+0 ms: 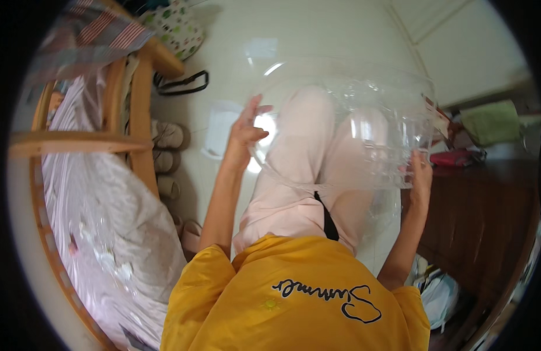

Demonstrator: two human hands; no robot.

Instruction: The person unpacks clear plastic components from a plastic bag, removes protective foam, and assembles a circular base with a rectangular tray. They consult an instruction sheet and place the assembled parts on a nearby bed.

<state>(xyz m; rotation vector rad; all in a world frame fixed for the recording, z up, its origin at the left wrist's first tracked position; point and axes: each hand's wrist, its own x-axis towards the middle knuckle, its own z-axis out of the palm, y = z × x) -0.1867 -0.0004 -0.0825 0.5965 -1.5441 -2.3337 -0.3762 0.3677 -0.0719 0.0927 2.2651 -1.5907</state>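
A large clear plastic container (362, 130) with a rounded left end is in front of me, above my lap. My pink trousers show through it. My left hand (248, 127) holds its left edge, thumb and fingers spread about the rim. At the lower right corner, my right hand (420, 175) grips the side, fingers partly seen through the plastic. Glare and transparency hide the container's exact shape and whether anything lies inside.
Left stands a wooden bed frame (141, 114) with pale bedding (121, 210); shoes (169, 135) line its foot. A black strap (185, 84) and a white plastic object (222, 127) lie on the tiled floor. At right is a dark wooden cabinet (477, 206) with a green cloth (490, 123) beyond.
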